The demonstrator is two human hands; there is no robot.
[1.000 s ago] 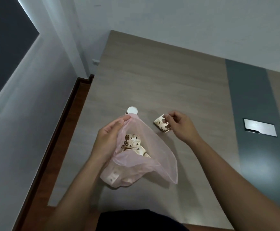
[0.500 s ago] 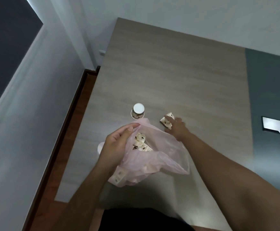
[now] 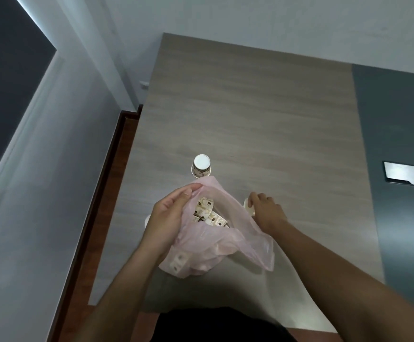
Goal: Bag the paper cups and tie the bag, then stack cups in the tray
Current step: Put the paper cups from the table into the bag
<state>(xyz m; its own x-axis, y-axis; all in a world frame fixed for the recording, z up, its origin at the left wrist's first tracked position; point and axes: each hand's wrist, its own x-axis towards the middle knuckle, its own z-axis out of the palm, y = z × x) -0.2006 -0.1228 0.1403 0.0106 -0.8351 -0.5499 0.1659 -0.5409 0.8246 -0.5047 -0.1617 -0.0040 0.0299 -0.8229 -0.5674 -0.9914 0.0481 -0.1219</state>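
Note:
A thin pink plastic bag lies on the wooden table with several patterned paper cups inside it. My left hand pinches the bag's rim and holds the mouth open. Just right of the bag, my right hand grips a paper cup, most of it hidden under my fingers. Another cup stands upside down on the table just beyond the bag. A white cup edge peeks out left of my left wrist.
The table's left edge drops to a dark wooden floor strip along a pale wall. A dark grey band runs down the table's right side, with a shiny metal plate set in it.
My right hand has brought its cup closer to the bag's right side. The camera view has shifted, so the upside-down cup now shows fully. My left hand keeps its pinch on the rim.

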